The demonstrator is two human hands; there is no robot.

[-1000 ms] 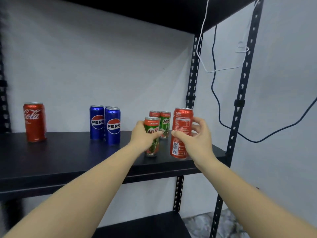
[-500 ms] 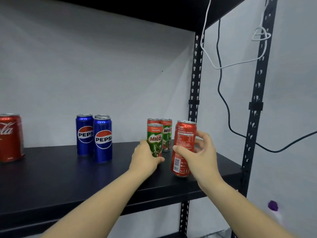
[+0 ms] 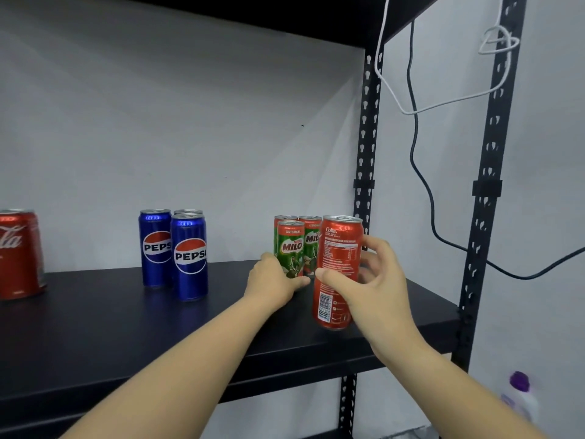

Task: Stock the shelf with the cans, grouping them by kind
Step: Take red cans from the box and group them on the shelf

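My right hand (image 3: 373,289) grips a red Coke can (image 3: 340,248) with its label's back side facing me, slightly tilted, near the shelf's front right. My left hand (image 3: 272,280) is at the foot of the front Milo can (image 3: 290,245), thumb lying across its base; the fingers are hidden behind. That can stands on the black shelf (image 3: 110,312) in front of two more Milo cans (image 3: 311,242). Three blue Pepsi cans (image 3: 189,258) stand together mid-shelf. Another Coke can (image 3: 17,255) stands at the far left, partly cut off by the frame.
Perforated black uprights (image 3: 486,217) bound the shelf on the right. A black cable (image 3: 421,172) and a white cable (image 3: 443,103) hang between them. The upper shelf board (image 3: 285,14) is overhead. A white bottle with a purple cap (image 3: 519,397) stands low at the right.
My left hand carried the Milo can back to the other two, stood it on the shelf and slid down to its base. The right hand kept the Coke can nearly still.
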